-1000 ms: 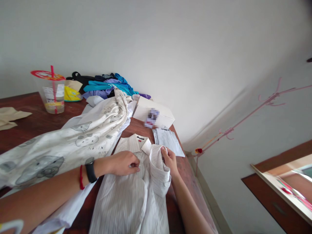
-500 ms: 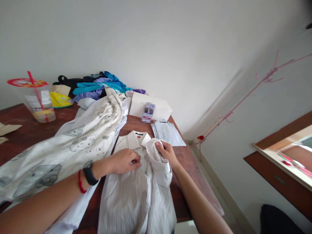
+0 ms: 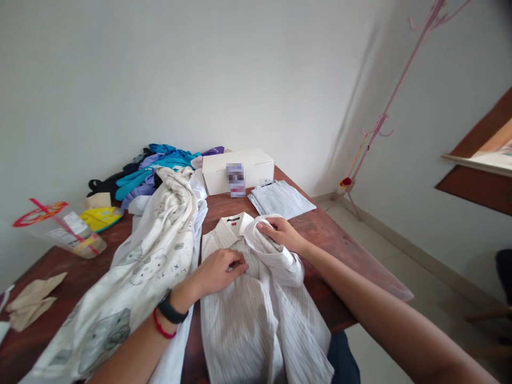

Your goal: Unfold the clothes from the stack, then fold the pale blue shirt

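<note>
A white striped collared shirt (image 3: 256, 325) lies front up on the brown wooden table (image 3: 344, 240), its hem hanging over the near edge. My left hand (image 3: 218, 272) is closed in a pinch on the shirt's front placket just below the collar. My right hand (image 3: 282, 234) is closed on the bunched right shoulder and sleeve fabric, lifted slightly off the table. A black band and a red string sit on my left wrist.
A white cartoon-print cloth (image 3: 152, 266) is heaped left of the shirt. Behind lie a pile of blue and purple clothes (image 3: 160, 165), a white box (image 3: 240, 169) and a folded pale cloth (image 3: 280, 197). A plastic cup (image 3: 60, 232) stands far left. A pink coat stand (image 3: 384, 112) is by the wall.
The camera has swung to the right and tilted, so the table now appears turned. Both hands keep their hold on the shirt; the right hand has shifted the bunched fabric slightly.
</note>
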